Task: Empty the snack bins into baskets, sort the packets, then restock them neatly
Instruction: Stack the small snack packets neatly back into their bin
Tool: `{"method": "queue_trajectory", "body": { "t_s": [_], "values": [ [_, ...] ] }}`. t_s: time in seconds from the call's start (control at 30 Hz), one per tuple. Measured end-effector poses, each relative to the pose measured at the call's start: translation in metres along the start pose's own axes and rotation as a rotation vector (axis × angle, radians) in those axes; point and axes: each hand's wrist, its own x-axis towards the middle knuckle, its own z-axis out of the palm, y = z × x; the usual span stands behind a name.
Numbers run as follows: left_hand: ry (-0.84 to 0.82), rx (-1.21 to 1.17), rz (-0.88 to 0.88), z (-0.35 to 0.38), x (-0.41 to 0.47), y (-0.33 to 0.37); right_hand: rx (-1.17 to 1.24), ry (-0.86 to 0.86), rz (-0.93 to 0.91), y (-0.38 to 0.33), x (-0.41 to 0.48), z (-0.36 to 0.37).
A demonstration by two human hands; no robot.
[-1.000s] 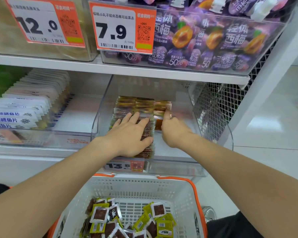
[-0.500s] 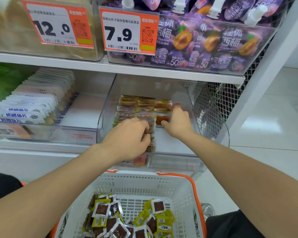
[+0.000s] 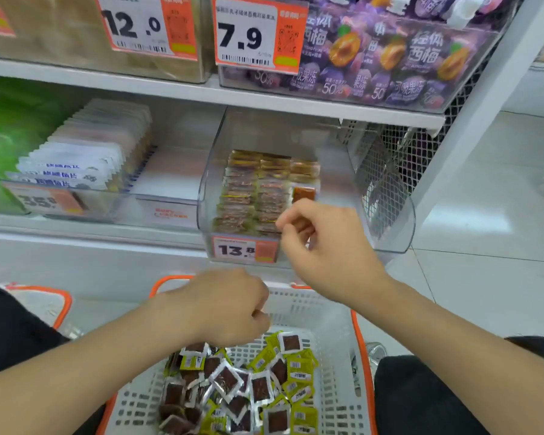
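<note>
A clear snack bin (image 3: 390, 240) sits on the middle shelf. Inside it, flat brown and green packets (image 3: 248, 196) lie in neat rows, with one orange packet (image 3: 303, 193) at the right end. My right hand (image 3: 324, 246) hovers just in front of the bin's open front, fingers loosely curled and holding nothing. Below stands a white basket with an orange rim (image 3: 361, 356). It holds a loose heap of brown and green packets (image 3: 242, 387). My left hand (image 3: 226, 306) is over that heap, back up, fingers curled under. No packet shows in it.
A 13.8 price tag (image 3: 244, 250) is on the bin's front. A neighbouring bin of white packets (image 3: 85, 158) stands to the left. Purple pouches (image 3: 390, 51) fill the shelf above. A mesh panel (image 3: 396, 171) closes the right side. A second basket (image 3: 44, 302) sits at the left.
Both hands have come out of the bin. The left dropped down over the basket's heap, and the right pulled back to the bin's front edge.
</note>
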Motion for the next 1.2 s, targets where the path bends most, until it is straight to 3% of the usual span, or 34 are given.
{"method": "queue_trajectory", "body": {
  "t_s": [0.07, 0.13, 0.23, 0.3, 0.47, 0.63, 0.83, 0.93, 1.1, 1.2],
  "values": [
    [-0.293, 0.048, -0.007, 0.040, 0.014, -0.014, -0.013, -0.230, 0.014, 0.001, -0.040, 0.023],
    [-0.446, 0.042, -0.048, 0.085, 0.029, -0.030, -0.167, -0.478, -0.002, 0.023, -0.070, 0.060],
    [-0.486, -0.012, -0.101, 0.150, 0.047, -0.055, -0.382, -0.755, 0.102, 0.082, -0.094, 0.114],
    [-0.432, -0.076, -0.133, 0.190, 0.054, -0.069, -0.447, -0.853, 0.226, 0.120, -0.102, 0.134],
    [-0.313, -0.205, -0.190, 0.274, 0.069, -0.077, -0.452, -0.927, 0.464, 0.192, -0.118, 0.168],
    [-0.204, -0.234, -0.077, 0.314, 0.105, -0.046, -0.564, -0.930, 0.641, 0.237, -0.137, 0.199],
    [-0.071, -0.377, -0.121, 0.338, 0.161, -0.020, -0.459, -0.803, 0.705, 0.272, -0.154, 0.248],
    [-0.083, -0.436, -0.170, 0.345, 0.189, -0.019, -0.405, -0.712, 0.754, 0.278, -0.165, 0.264],
    [-0.180, -0.188, -0.035, 0.354, 0.217, -0.025, -0.464, -0.729, 0.775, 0.279, -0.182, 0.274],
    [-0.108, -0.154, -0.019, 0.354, 0.221, -0.025, -0.493, -0.822, 0.744, 0.283, -0.188, 0.274]
  ]
}}
